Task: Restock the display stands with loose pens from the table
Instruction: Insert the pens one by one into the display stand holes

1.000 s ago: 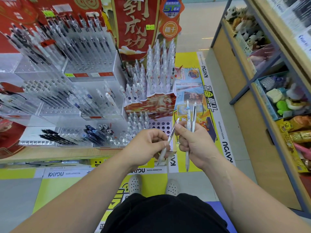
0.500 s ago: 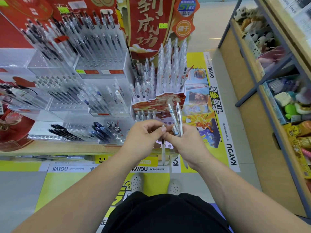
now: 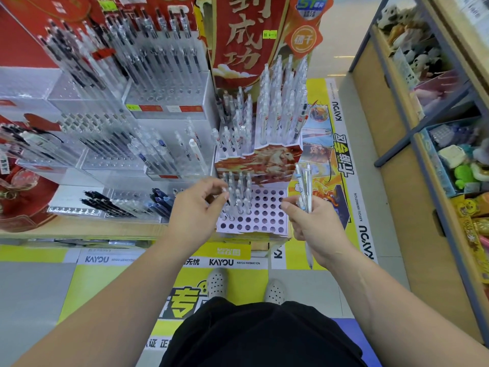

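A bundle of loose pens (image 3: 304, 185) is gripped upright in the right hand (image 3: 315, 226), just beside the holed stand (image 3: 264, 215). One clear pen (image 3: 227, 196) is pinched by the left hand (image 3: 195, 210) — over the stand's front-left holes.

You're in a stationery shop: tiered acrylic pen display stands (image 3: 164, 102) with labels (image 3: 150, 108) crowd the counter (image 3: 79, 227), a red promotional banner (image 3: 243, 35) rises at the far side, and shelves of soft toys (image 3: 420, 56) stand on the right.

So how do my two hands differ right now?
The left hand pinches a single pen over the stand's bottom tier; the right hand grips a bunch of pens beside it. The left hand sits by the tier's standing pens, the right hand by its empty holes. Both hold pens.
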### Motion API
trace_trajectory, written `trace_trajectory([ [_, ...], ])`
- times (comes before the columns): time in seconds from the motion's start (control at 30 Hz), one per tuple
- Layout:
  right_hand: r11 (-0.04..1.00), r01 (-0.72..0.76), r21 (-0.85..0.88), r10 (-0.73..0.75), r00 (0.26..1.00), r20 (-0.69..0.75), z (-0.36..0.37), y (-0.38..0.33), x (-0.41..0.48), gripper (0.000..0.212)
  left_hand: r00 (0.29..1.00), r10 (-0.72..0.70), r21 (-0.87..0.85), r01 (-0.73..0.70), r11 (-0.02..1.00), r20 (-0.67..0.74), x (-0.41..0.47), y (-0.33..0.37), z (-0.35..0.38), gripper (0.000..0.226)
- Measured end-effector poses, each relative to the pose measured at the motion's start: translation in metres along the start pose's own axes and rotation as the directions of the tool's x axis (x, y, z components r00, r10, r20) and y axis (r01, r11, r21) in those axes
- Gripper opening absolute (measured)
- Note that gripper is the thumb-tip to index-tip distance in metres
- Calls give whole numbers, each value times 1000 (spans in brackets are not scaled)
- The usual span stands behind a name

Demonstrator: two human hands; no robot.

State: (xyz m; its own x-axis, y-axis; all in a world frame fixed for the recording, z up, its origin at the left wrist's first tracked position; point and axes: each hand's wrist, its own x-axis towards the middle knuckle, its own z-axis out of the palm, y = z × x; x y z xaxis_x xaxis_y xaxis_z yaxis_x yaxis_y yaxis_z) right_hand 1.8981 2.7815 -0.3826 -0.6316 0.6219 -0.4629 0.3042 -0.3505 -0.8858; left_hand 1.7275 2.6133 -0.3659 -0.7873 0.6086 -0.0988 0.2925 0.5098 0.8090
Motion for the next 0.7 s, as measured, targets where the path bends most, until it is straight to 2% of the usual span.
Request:
trace_trajectory([
  [0.13,1000,-13,10,13,1000,-10,-1,2,0,9,999,18,55,-21,998,45,-6,-4,6,14],
  [0.7,998,-58,34,58,998,-3,-7,4,-2,12,990,134,210,-142,967,52,-6,8,7,19],
])
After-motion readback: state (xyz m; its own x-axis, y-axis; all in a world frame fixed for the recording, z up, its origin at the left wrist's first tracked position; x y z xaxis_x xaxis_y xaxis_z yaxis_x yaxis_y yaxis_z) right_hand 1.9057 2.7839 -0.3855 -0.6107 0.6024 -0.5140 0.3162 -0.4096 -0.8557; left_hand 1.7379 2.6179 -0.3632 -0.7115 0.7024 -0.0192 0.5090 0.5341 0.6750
